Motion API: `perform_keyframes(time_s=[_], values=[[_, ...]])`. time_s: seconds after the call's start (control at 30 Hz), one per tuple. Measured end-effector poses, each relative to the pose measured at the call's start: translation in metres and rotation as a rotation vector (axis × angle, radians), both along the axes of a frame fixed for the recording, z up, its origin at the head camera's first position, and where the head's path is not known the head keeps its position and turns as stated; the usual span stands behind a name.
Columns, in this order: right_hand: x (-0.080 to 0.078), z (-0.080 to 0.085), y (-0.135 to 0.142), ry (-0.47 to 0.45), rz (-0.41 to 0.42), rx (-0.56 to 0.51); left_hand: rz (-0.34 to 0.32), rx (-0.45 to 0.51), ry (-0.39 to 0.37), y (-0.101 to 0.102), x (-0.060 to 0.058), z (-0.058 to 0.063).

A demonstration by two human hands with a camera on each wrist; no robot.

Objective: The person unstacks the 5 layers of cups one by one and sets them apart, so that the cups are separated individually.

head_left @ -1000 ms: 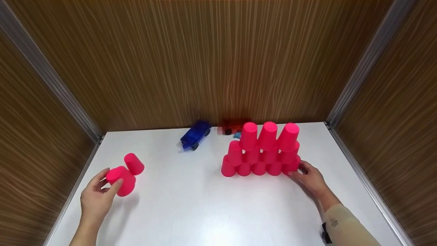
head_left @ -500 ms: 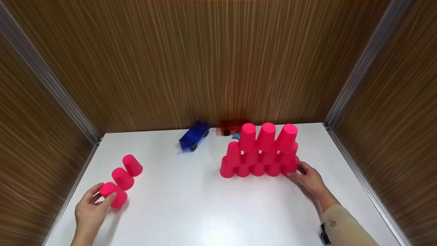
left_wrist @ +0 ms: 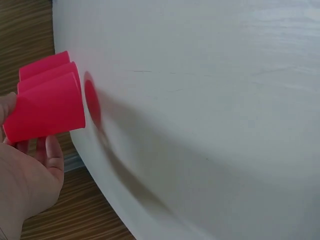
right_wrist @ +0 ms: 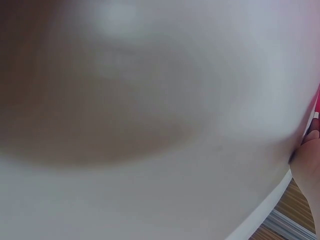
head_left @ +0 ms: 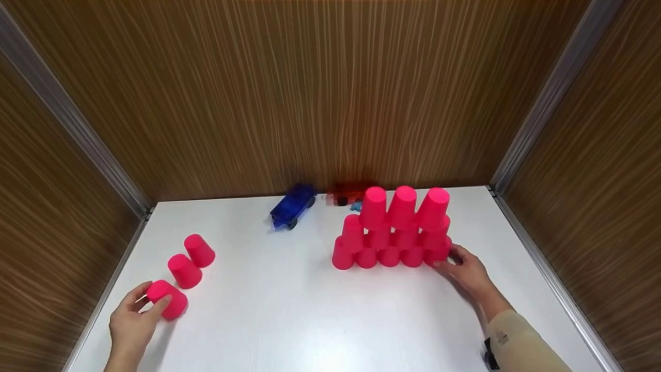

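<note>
My left hand [head_left: 131, 325] grips an upside-down pink cup [head_left: 174, 304] between thumb and fingers at the table's left. In the left wrist view that cup [left_wrist: 47, 110] hangs just off the tabletop, its rim close to its own reflection. Two more upside-down pink cups, a middle one [head_left: 185, 272] and a far one [head_left: 200, 251], stand in a slanting row beyond it. On the right, three tiers of upside-down pink cups form a stack [head_left: 379, 235]. My right hand [head_left: 469, 271] holds the rightmost bottom cup [head_left: 436, 257] with thumb and fingers; the right wrist view barely catches this.
A blue toy car [head_left: 293, 207] is parked near the back wall. Behind the stack are a reddish toy vehicle [head_left: 345, 195] and a small light-blue object [head_left: 356, 206], both partly hidden. Wood-grain panels [head_left: 320, 93] enclose the white table [head_left: 289, 310].
The left hand has come toward the person and lower with its cup, away from the other two, and a gap now shows between them. The right hand and the stack have stayed put.
</note>
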State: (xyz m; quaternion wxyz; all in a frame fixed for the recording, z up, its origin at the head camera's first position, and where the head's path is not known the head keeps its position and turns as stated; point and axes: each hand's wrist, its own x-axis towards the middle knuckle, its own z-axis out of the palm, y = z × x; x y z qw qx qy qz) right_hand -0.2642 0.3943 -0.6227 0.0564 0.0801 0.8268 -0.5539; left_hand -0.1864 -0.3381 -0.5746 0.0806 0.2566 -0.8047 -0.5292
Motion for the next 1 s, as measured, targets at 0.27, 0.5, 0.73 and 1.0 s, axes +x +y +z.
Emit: perform_keyframes(time_s=[0.27,0.5,0.73,1.0], values=[[-0.001,-0.002,0.001,-0.013,-0.007,-0.012,-0.002,0.003,-0.028,-0.005,-0.005,-0.007],[-0.003,-0.002,0.003,-0.024,-0.011,-0.015,-0.022,0.003,-0.046,-0.007,-0.009,-0.007],[-0.003,-0.003,0.002,-0.026,-0.011,-0.033,-0.034,0.016,-0.047,-0.009,-0.014,-0.008],[-0.001,-0.002,0.001,-0.02,-0.005,-0.014,-0.036,0.014,-0.032,-0.008,-0.016,-0.008]])
